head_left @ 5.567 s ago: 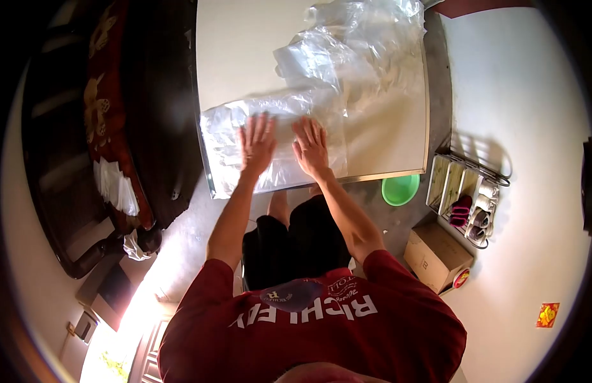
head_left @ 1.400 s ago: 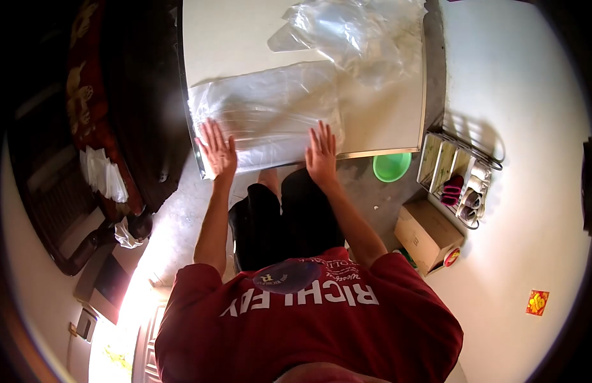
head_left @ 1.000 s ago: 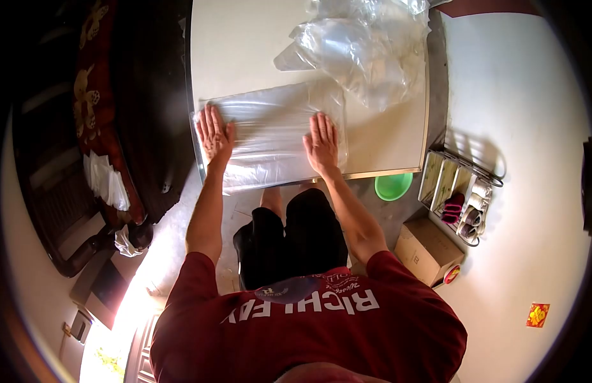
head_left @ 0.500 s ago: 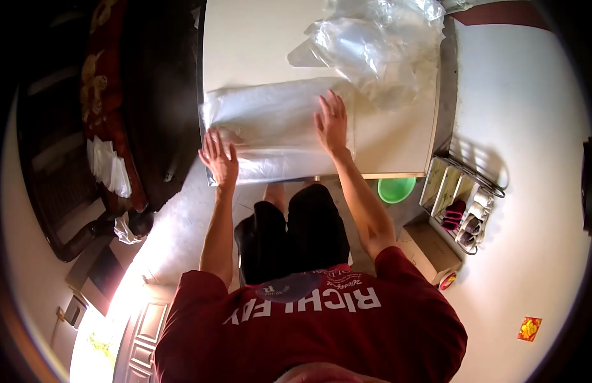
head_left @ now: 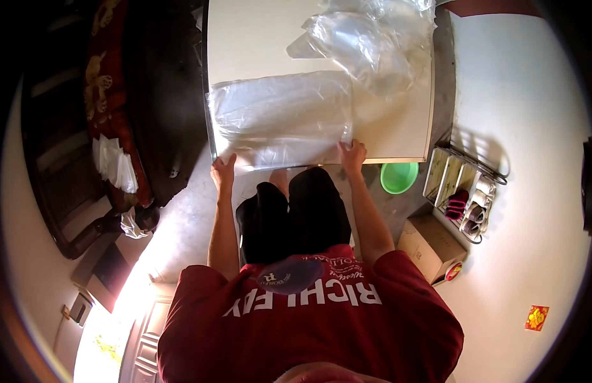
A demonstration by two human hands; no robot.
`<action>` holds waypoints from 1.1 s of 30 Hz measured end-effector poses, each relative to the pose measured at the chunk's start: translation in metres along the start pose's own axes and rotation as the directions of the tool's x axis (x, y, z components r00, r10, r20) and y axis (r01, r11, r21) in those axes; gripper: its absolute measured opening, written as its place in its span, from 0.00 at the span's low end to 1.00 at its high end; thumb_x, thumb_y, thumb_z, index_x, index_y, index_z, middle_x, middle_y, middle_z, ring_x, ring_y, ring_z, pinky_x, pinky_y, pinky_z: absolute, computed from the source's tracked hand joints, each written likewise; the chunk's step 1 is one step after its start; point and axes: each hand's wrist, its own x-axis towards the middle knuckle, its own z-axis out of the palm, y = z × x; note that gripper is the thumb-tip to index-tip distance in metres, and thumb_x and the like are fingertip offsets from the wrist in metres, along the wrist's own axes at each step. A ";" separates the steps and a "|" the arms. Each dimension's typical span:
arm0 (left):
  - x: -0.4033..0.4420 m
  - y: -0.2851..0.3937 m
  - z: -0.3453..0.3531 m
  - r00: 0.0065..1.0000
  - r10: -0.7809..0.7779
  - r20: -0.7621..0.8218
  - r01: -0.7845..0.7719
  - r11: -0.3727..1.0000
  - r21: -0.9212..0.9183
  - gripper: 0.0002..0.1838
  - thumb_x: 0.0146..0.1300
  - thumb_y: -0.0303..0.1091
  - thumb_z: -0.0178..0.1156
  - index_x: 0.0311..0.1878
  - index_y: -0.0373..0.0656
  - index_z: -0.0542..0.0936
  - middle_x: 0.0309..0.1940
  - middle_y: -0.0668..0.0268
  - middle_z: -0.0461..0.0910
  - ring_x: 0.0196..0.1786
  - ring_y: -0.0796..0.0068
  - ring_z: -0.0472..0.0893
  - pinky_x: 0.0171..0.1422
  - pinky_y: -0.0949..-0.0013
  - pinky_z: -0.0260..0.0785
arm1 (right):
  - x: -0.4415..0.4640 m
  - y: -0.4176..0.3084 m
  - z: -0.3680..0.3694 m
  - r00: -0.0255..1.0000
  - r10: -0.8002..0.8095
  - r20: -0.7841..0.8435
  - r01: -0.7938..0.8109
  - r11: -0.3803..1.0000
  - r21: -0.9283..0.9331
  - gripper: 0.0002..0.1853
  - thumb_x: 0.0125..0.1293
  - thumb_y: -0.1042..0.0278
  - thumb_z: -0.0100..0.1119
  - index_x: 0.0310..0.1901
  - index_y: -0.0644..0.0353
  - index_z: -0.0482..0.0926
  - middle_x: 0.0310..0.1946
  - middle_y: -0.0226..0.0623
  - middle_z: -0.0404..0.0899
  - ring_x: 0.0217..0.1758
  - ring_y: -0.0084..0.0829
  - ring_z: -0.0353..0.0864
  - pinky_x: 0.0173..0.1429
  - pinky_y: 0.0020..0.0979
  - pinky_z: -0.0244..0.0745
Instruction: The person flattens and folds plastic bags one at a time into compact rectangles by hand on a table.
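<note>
A flat clear plastic sheet or bag [head_left: 283,115] lies along the near edge of the pale table [head_left: 245,38]. At its near left corner is my left hand [head_left: 224,171], fingers closed with the thumb raised, gripping the plastic edge. My right hand [head_left: 352,155] pinches the near right corner, its thumb pointing up. Between the hands the plastic reaches the table's front edge, with light creases across it. Farther back, a crumpled heap of clear plastic [head_left: 372,51] covers the table's far right part.
Below the table's right corner a green basin [head_left: 399,177] stands on the floor. A shoe rack [head_left: 465,191] and a cardboard box [head_left: 430,247] are by the right wall. Dark wooden furniture [head_left: 162,102] stands left of the table, with white papers or bags [head_left: 115,165] beside it.
Both hands were spread flat on the plastic; they have drawn back to its near corners and closed there. The plastic has been flattened and straightened since the earliest frame.
</note>
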 end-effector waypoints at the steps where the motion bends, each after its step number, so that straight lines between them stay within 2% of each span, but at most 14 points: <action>1: 0.004 -0.003 0.000 0.999 0.026 -0.025 -0.029 0.996 -0.084 0.27 0.51 0.56 0.65 0.32 0.35 0.81 0.26 0.51 0.79 0.32 0.54 0.77 0.41 0.56 0.67 | 0.001 0.000 -0.001 0.998 -0.060 -0.014 0.059 0.998 -0.010 0.23 0.52 0.53 0.67 0.43 0.61 0.75 0.40 0.48 0.76 0.47 0.52 0.72 0.51 0.46 0.67; 2: 0.010 -0.007 -0.004 0.999 0.028 -0.022 -0.030 0.991 -0.128 0.22 0.49 0.49 0.66 0.27 0.34 0.79 0.21 0.53 0.77 0.27 0.55 0.75 0.36 0.55 0.66 | 0.002 0.000 -0.004 0.998 -0.057 -0.020 0.057 0.998 -0.005 0.23 0.52 0.53 0.67 0.43 0.61 0.75 0.40 0.48 0.76 0.47 0.52 0.72 0.51 0.46 0.67; 4: 0.015 -0.019 0.005 0.999 0.022 -0.042 -0.031 0.972 -0.232 0.21 0.49 0.48 0.66 0.29 0.35 0.81 0.21 0.54 0.77 0.27 0.58 0.76 0.37 0.56 0.67 | 0.002 0.000 -0.009 0.998 -0.056 0.038 0.042 0.958 0.284 0.20 0.53 0.57 0.65 0.41 0.64 0.74 0.37 0.47 0.78 0.42 0.53 0.76 0.46 0.46 0.70; 5: 0.019 -0.026 0.008 0.998 0.011 -0.060 -0.031 0.942 -0.333 0.20 0.49 0.48 0.65 0.31 0.36 0.82 0.21 0.56 0.78 0.27 0.61 0.76 0.37 0.58 0.67 | 0.000 0.000 -0.008 0.998 -0.056 0.038 0.042 0.957 0.287 0.20 0.53 0.57 0.65 0.41 0.64 0.74 0.37 0.47 0.78 0.42 0.53 0.76 0.46 0.46 0.70; 6: 0.021 -0.028 0.005 1.000 -0.027 0.012 0.030 0.955 -0.296 0.19 0.50 0.46 0.64 0.34 0.37 0.84 0.22 0.59 0.80 0.27 0.67 0.78 0.36 0.62 0.69 | -0.003 0.002 -0.006 0.998 -0.064 0.015 0.058 0.964 0.259 0.19 0.54 0.58 0.64 0.40 0.65 0.74 0.35 0.49 0.79 0.39 0.51 0.77 0.43 0.45 0.71; 8: 0.024 -0.031 0.006 0.996 -0.061 0.062 0.078 0.943 -0.324 0.18 0.50 0.45 0.64 0.33 0.37 0.84 0.21 0.61 0.80 0.27 0.69 0.78 0.36 0.64 0.69 | -0.004 0.006 -0.005 0.997 -0.072 -0.012 0.073 0.970 0.231 0.18 0.54 0.60 0.63 0.40 0.66 0.74 0.32 0.50 0.79 0.36 0.50 0.79 0.41 0.43 0.72; 10: 0.027 -0.041 0.012 0.989 -0.093 0.115 0.128 0.929 -0.347 0.18 0.51 0.45 0.64 0.33 0.37 0.84 0.21 0.62 0.80 0.26 0.71 0.78 0.35 0.66 0.69 | -0.004 0.009 -0.009 0.966 0.013 0.258 -0.132 0.884 0.448 0.17 0.54 0.61 0.63 0.38 0.66 0.77 0.30 0.47 0.81 0.33 0.44 0.81 0.39 0.40 0.73; 11: 0.029 -0.046 0.015 0.988 -0.085 0.131 0.133 0.897 -0.421 0.17 0.51 0.43 0.64 0.31 0.36 0.84 0.20 0.63 0.79 0.25 0.73 0.78 0.33 0.67 0.69 | -0.007 0.009 -0.010 0.966 0.015 0.258 -0.134 0.883 0.449 0.17 0.54 0.61 0.63 0.38 0.66 0.77 0.30 0.47 0.81 0.33 0.44 0.81 0.39 0.40 0.73; 13: 0.026 -0.042 0.010 0.987 -0.072 0.145 0.135 0.859 -0.494 0.16 0.52 0.42 0.65 0.30 0.35 0.83 0.20 0.64 0.79 0.24 0.76 0.78 0.30 0.69 0.69 | -0.012 0.012 -0.011 0.945 0.134 0.300 -0.265 0.850 0.456 0.15 0.58 0.60 0.62 0.28 0.67 0.77 0.19 0.36 0.78 0.20 0.27 0.79 0.27 0.29 0.75; 15: 0.019 -0.041 -0.004 0.947 -0.092 0.309 0.244 0.831 -0.500 0.15 0.54 0.41 0.64 0.29 0.35 0.82 0.21 0.64 0.80 0.23 0.76 0.78 0.26 0.71 0.71 | -0.007 0.053 0.024 0.948 0.100 0.302 -0.234 0.863 0.447 0.15 0.59 0.60 0.61 0.28 0.67 0.77 0.19 0.37 0.78 0.19 0.27 0.78 0.26 0.28 0.74; 18: 0.008 -0.038 -0.016 0.914 -0.145 0.379 0.349 0.755 -0.555 0.14 0.57 0.40 0.63 0.32 0.36 0.82 0.24 0.64 0.80 0.22 0.76 0.78 0.23 0.74 0.73 | -0.017 0.061 0.026 0.947 0.081 0.310 -0.235 0.834 0.499 0.14 0.60 0.62 0.60 0.28 0.67 0.77 0.20 0.37 0.78 0.18 0.27 0.78 0.25 0.26 0.74; 23: -0.005 -0.031 -0.033 0.926 -0.100 0.364 0.304 0.768 -0.563 0.14 0.60 0.40 0.62 0.34 0.37 0.81 0.26 0.64 0.81 0.24 0.75 0.80 0.25 0.73 0.76 | -0.033 0.047 0.005 0.943 0.105 0.315 -0.281 0.757 0.589 0.14 0.60 0.62 0.60 0.28 0.68 0.77 0.19 0.36 0.77 0.20 0.28 0.80 0.23 0.27 0.74; 25: -0.007 -0.030 -0.036 0.928 -0.097 0.359 0.299 0.767 -0.567 0.13 0.60 0.40 0.62 0.33 0.37 0.80 0.26 0.64 0.81 0.25 0.75 0.80 0.25 0.73 0.76 | -0.033 0.048 0.006 0.965 0.096 0.245 -0.221 0.800 0.558 0.15 0.60 0.63 0.61 0.28 0.69 0.77 0.19 0.38 0.78 0.20 0.29 0.81 0.22 0.27 0.73; 33: -0.025 -0.042 -0.031 0.902 -0.091 0.422 0.344 0.743 -0.574 0.11 0.61 0.38 0.60 0.36 0.38 0.80 0.27 0.65 0.80 0.26 0.75 0.80 0.27 0.72 0.76 | -0.036 0.058 0.004 0.962 0.075 0.262 -0.196 0.859 0.474 0.16 0.62 0.62 0.59 0.27 0.70 0.77 0.18 0.38 0.77 0.19 0.29 0.81 0.21 0.27 0.73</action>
